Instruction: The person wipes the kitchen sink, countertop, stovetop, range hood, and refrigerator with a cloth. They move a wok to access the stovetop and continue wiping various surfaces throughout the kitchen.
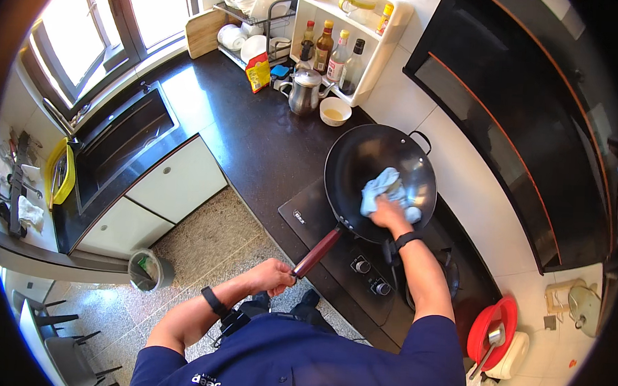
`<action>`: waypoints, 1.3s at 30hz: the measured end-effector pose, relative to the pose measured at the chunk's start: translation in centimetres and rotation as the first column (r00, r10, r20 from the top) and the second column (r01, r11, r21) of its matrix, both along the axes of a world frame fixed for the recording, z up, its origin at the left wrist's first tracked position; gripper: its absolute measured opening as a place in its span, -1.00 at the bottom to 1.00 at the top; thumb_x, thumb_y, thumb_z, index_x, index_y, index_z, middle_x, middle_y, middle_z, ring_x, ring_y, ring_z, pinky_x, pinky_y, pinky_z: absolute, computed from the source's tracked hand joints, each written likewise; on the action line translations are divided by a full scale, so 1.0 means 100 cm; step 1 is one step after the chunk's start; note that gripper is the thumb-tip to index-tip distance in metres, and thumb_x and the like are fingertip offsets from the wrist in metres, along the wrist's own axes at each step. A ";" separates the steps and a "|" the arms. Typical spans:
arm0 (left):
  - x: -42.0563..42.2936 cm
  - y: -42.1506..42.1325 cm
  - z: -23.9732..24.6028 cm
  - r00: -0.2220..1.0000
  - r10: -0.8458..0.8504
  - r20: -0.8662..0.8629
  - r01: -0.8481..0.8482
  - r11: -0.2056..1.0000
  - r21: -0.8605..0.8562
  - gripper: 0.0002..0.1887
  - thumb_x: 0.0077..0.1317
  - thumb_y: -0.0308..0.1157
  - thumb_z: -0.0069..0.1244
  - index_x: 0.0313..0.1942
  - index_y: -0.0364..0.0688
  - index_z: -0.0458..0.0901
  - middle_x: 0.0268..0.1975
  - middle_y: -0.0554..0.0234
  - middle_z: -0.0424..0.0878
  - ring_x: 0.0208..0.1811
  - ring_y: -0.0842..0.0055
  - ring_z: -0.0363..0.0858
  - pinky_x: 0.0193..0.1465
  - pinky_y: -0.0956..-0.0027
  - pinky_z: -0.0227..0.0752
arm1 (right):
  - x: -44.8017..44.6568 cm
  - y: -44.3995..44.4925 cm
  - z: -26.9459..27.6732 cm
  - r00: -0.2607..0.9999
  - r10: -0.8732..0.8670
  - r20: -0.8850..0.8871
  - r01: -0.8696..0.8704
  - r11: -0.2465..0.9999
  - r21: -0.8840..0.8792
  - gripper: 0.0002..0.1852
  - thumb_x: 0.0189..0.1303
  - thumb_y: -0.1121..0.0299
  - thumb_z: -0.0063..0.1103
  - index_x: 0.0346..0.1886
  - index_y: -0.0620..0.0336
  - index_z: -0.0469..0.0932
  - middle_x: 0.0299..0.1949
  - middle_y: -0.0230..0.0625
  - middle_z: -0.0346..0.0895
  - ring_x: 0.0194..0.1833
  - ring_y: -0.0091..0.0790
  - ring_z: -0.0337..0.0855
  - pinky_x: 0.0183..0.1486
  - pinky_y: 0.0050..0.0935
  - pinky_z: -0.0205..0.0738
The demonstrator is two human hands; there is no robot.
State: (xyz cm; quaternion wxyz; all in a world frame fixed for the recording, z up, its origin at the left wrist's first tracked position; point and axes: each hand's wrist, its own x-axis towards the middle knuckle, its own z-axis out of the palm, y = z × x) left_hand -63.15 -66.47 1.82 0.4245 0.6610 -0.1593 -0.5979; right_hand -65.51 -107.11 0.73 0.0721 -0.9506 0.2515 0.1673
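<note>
A dark wok (353, 158) with a reddish wooden handle (316, 253) sits over the left part of a black gas hob (308, 206). My left hand (274, 277) grips the very end of that handle. Inside the wok, my right hand (389, 212) holds a light blue cloth (384, 183) bunched against the inner surface, nearer the wall side; part of the cloth sticks out beside the fingers. The fingertips of my right hand are hidden in the cloth. Two control knobs (361, 265) lie in front of the wok, between my forearms.
Beyond the wok stand a white bowl of yellowish liquid (334, 114), a metal teapot (305, 93) and bottles (324, 48) on a white shelf (370, 87). A sink (125, 143) is at left. A red basin (510, 315) with a ladle (495, 336) stands at right, below the range hood (499, 98).
</note>
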 end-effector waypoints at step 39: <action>0.005 -0.001 -0.008 0.997 -0.010 -0.075 0.018 0.994 0.111 -0.79 0.39 -0.29 0.19 -0.38 -0.19 0.72 -0.57 0.42 0.60 -0.51 0.63 0.58 -0.36 0.45 0.46 | 0.072 0.007 -0.037 0.767 0.294 0.570 -0.507 0.823 0.257 -0.38 0.22 0.45 0.29 0.39 0.22 0.43 0.38 0.07 0.36 0.30 0.25 0.52 0.34 0.06 0.48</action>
